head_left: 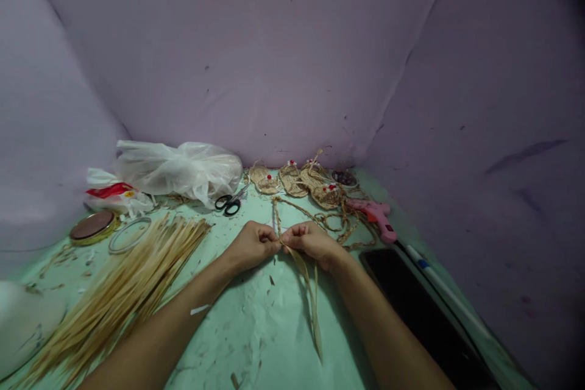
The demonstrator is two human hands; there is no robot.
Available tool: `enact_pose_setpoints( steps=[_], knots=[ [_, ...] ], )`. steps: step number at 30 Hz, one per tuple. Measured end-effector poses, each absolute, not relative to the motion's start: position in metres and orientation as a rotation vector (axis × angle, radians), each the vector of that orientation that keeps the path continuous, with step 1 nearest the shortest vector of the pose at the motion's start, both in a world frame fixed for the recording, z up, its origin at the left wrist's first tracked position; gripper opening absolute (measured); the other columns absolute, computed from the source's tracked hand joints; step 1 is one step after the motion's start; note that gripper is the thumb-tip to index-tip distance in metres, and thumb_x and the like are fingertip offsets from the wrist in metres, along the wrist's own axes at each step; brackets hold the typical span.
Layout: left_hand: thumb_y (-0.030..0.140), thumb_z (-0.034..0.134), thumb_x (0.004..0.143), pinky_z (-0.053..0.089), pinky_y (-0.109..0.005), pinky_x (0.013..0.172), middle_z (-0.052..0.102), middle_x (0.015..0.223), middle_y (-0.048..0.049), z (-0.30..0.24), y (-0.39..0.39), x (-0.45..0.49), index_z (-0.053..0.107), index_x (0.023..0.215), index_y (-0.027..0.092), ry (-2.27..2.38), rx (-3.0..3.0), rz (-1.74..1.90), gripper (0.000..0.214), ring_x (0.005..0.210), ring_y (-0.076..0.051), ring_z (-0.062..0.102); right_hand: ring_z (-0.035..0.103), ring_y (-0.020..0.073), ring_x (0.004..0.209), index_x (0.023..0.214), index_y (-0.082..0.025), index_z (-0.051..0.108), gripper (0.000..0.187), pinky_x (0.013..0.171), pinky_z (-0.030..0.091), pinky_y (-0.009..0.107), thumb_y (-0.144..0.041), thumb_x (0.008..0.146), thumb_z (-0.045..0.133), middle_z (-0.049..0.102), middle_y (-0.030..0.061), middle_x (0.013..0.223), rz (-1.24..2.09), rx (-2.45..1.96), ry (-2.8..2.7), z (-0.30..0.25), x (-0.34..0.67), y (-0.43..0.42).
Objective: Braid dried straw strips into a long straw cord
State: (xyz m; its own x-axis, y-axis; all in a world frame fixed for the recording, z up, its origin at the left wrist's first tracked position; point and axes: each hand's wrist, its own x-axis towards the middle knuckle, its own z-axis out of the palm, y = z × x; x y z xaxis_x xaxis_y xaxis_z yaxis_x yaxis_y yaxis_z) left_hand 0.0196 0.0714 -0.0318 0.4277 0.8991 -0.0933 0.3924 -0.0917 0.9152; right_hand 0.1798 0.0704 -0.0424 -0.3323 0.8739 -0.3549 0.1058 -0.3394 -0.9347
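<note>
Both hands meet at the middle of the green table, pinching a braided straw cord near its lower end. My left hand is closed on the cord from the left, fingertips pressed together. Opposite it, my right hand pinches the cord where loose flat straw strands leave the braid and hang toward me. From the grip the braid runs up, bends, and trails right into a loose coil. The fingertips hide the exact point of the hold.
A bundle of dry straw strips lies left, by a tape roll and round tin. Behind are black-handled scissors, a white plastic bag and woven straw slippers. A pink glue gun and black tray-like slab lie right.
</note>
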Motion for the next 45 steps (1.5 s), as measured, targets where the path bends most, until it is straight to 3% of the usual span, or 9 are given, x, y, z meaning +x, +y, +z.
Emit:
enact_pose_setpoints(
  steps=[8,18,24,28,32,37,45],
  knots=[
    [0.038,0.055,0.059,0.014,-0.019,0.042,0.027,0.041,0.0063,-0.035,0.069,0.029,0.049,0.044,0.011,1.294,1.623,0.725,0.031,0.043,-0.003,0.02,0.026,0.0022,0.035,0.055,-0.011,0.055,0.016,0.038,0.016,0.019,-0.026,0.057,0.062,0.04,-0.0068,0.038,1.716,-1.278,-1.392,-0.039,0.18,0.069],
    [0.017,0.049,0.053,0.017,-0.018,0.04,0.035,0.038,0.0059,-0.033,0.065,0.033,0.052,0.046,0.012,1.376,1.457,0.708,0.009,0.038,-0.003,0.025,0.03,0.0044,0.037,0.05,-0.013,0.051,0.008,0.039,0.023,0.019,-0.016,0.058,0.05,0.041,-0.0046,0.04,1.496,-1.533,-1.484,-0.036,0.169,0.068],
    [0.015,0.044,0.053,0.014,-0.018,0.038,0.028,0.035,0.0065,-0.038,0.064,0.035,0.043,0.039,0.014,1.464,1.444,0.731,0.014,0.036,-0.003,0.022,0.04,0.0081,0.047,0.059,-0.014,0.06,0.017,0.045,0.026,0.02,-0.03,0.061,0.055,0.05,-0.0003,0.049,0.932,-1.775,-1.886,-0.021,0.17,0.063],
    [0.014,0.044,0.051,0.01,-0.018,0.035,0.026,0.032,0.0075,-0.033,0.064,0.035,0.042,0.041,0.014,1.422,1.232,0.714,0.009,0.031,-0.002,0.018,0.052,0.0133,0.056,0.067,-0.017,0.067,0.016,0.05,0.03,0.022,-0.024,0.063,0.052,0.062,0.0063,0.061,0.561,-1.915,-2.103,0.004,0.158,0.047],
    [0.014,0.042,0.048,0.008,-0.018,0.033,0.022,0.03,0.0091,-0.028,0.063,0.031,0.042,0.044,0.016,1.3,0.99,0.698,0.005,0.027,-0.002,0.015,0.058,0.0181,0.067,0.073,-0.015,0.068,0.019,0.057,0.035,0.024,-0.019,0.064,0.051,0.065,0.0122,0.072,0.303,-1.966,-2.266,0.015,0.141,0.034],
    [0.016,0.045,0.051,0.009,-0.017,0.031,0.025,0.03,0.0094,-0.028,0.063,0.026,0.044,0.047,0.016,1.188,1.03,0.69,0.004,0.026,-0.002,0.017,0.059,0.0194,0.07,0.077,-0.013,0.067,0.018,0.061,0.036,0.025,-0.018,0.067,0.053,0.064,0.0147,0.074,0.312,-1.928,-2.325,0.011,0.132,0.032],
    [0.024,0.054,0.051,0.009,-0.018,0.029,0.028,0.027,0.0092,-0.024,0.061,0.03,0.044,0.048,0.016,1.248,1.071,0.676,0.013,0.023,-0.003,0.017,0.054,0.0162,0.057,0.063,-0.015,0.067,0.013,0.049,0.028,0.025,-0.021,0.061,0.055,0.064,0.0113,0.064,0.47,-1.904,-2.181,0.009,0.157,0.042]
  ],
)
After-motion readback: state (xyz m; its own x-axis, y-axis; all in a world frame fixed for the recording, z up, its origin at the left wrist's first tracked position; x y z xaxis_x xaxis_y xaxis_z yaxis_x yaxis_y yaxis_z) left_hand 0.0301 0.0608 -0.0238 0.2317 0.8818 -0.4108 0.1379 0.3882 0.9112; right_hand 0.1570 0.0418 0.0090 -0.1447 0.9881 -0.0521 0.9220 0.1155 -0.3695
